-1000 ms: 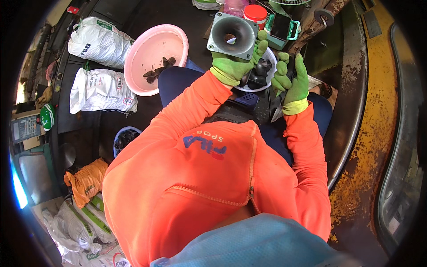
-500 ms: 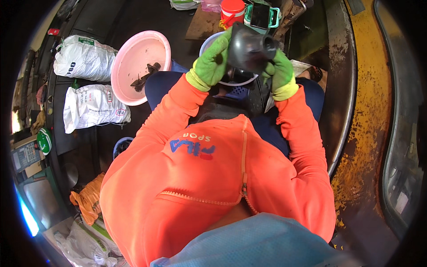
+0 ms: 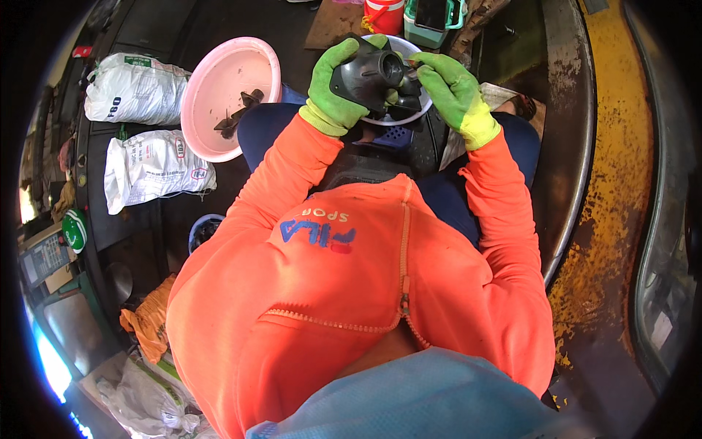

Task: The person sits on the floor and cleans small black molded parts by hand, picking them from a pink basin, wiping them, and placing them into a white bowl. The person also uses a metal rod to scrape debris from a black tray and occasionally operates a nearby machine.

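In a green glove with a yellow cuff, my left hand (image 3: pixel 330 89) grips a black moulded part (image 3: pixel 357 76) from its left side. A round tubular collar on the part faces up and to the right. My right hand (image 3: pixel 447 89), gloved the same way, is closed in a pinch beside that collar. Between its fingertips is something small and dark with a reddish spot, too small to name. Both hands are over a pale basin (image 3: pixel 398 44) between my knees, where more black parts show in partial view.
To the left stands a pink basin (image 3: pixel 191 110) with a few dark pieces inside. Two white sacks (image 3: pixel 139 89) lie beyond it. A red container (image 3: pixel 384 16) and a green-and-white box (image 3: pixel 424 35) are at the far side. A rusty yellow metal edge (image 3: pixel 610 183) runs along my right.
The black part has come lower and left and turned, its collar now facing up. My right hand has let go of it and pinches a small item beside the collar.
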`<state>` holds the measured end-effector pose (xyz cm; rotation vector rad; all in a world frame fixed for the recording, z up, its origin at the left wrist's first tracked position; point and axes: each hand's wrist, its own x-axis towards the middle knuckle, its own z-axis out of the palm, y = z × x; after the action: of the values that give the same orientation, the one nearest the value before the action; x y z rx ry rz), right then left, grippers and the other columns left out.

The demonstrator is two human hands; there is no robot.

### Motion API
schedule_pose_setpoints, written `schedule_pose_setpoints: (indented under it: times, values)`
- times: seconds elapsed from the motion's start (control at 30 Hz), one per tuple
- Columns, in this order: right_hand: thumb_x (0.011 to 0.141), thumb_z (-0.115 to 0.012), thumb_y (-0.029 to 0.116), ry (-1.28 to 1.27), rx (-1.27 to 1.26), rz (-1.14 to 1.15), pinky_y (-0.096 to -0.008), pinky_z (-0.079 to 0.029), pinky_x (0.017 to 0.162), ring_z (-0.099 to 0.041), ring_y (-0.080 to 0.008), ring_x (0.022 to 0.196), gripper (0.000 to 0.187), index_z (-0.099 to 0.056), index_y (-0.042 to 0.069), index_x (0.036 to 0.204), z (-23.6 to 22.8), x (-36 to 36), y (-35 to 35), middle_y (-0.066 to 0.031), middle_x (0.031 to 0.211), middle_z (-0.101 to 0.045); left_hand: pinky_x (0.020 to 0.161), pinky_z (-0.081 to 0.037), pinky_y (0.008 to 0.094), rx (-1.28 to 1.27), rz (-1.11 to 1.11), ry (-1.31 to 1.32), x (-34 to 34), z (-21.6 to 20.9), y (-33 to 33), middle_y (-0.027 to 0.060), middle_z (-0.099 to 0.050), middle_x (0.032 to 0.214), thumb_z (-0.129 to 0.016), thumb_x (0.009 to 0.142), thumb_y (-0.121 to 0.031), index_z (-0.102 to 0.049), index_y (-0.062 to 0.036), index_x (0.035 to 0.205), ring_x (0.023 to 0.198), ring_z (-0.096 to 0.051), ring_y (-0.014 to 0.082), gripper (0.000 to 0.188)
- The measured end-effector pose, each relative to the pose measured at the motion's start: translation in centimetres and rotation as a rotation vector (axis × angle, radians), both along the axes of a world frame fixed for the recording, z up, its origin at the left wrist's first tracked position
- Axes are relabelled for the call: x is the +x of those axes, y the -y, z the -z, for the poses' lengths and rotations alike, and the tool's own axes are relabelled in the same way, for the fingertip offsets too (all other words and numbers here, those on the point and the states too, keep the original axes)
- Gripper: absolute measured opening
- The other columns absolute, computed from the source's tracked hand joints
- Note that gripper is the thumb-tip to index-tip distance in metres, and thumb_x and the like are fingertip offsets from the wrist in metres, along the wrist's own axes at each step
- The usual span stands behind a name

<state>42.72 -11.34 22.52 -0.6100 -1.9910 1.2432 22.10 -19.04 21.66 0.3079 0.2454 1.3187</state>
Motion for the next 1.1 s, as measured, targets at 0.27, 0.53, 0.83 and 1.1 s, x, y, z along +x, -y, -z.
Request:
schedule_pose_setpoints:
  times: [0.27,0.53,0.83,1.1]
  values:
    - [0.090,-0.062,0.014,0.156,0.445,0.063,-0.0357,-0.054,0.076,-0.067,-0.0280,0.089,0.027,-0.066,0.012,0.117,-1.2,-0.2,0.5,-0.0090,0.101,-0.070,0.083,-0.056,0.0446,-0.105,-0.062,-0.118,0.9,-2.7,0.8,0.0168,-0.066,0.111,-0.050,0.088,-0.034,-0.059,-0.0045,0.121,0.102,-0.065,0.0312,0.045]
    - [0.092,-0.060,0.013,0.043,0.250,0.086,-0.0328,-0.053,0.079,-0.068,-0.0257,0.093,0.029,-0.063,0.006,0.121,0.2,-0.7,1.6,-0.0114,0.105,-0.070,0.101,-0.046,0.0486,-0.052,-0.198,-0.193,0.2,-2.4,0.1,0.0276,-0.055,0.127,-0.058,0.078,-0.023,-0.042,0.0057,0.137,0.113,-0.058,0.0382,0.068]
    - [0.097,-0.055,0.018,-0.021,-0.297,0.025,-0.0271,-0.050,0.070,-0.061,-0.0127,0.079,0.033,-0.059,0.000,0.124,-0.2,-1.1,3.0,-0.0067,0.094,-0.067,0.101,-0.047,0.0441,0.183,-0.402,-0.403,1.3,-3.3,-0.6,0.0191,-0.053,0.132,-0.062,0.070,-0.020,-0.042,0.0026,0.138,0.118,-0.056,0.0327,0.075]
    - [0.098,-0.054,0.021,-0.176,-0.625,-0.006,-0.0272,-0.049,0.065,-0.058,-0.0111,0.077,0.033,-0.060,0.000,0.122,-1.4,-1.1,4.0,-0.0051,0.095,-0.064,0.094,-0.050,0.0386,0.461,-0.486,-0.675,0.9,-3.3,-1.3,0.0171,-0.052,0.131,-0.075,0.066,-0.019,-0.044,-0.0007,0.136,0.113,-0.058,0.0259,0.079]
